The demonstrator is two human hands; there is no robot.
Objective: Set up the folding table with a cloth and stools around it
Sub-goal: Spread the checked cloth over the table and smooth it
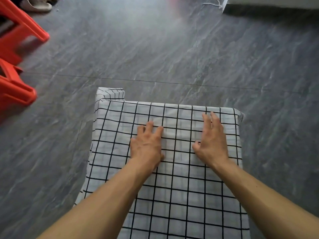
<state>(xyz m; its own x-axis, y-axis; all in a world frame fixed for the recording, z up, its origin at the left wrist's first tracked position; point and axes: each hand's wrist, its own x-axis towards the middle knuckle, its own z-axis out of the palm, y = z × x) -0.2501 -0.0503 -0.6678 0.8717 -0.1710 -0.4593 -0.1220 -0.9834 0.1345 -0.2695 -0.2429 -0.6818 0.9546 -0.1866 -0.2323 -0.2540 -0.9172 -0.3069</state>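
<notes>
A white cloth with a black grid [179, 195] covers the folding table completely, so the table itself is hidden. The cloth hangs over the left and far edges, and one corner bunches up at the far left [110, 94]. My left hand [146, 144] lies flat on the cloth near the middle, fingers spread. Palm down a little to its right, my right hand [212, 142] also rests on the cloth with fingers apart. Neither hand holds anything. Two red plastic stools [20, 28] [15, 90] lie tipped on the floor at the left edge.
Dark grey stone-pattern floor tiles [155, 49] surround the table. A pale shoe [37, 5] lies at the top left behind the stools. A white object with a cord [224, 4] sits at the top right.
</notes>
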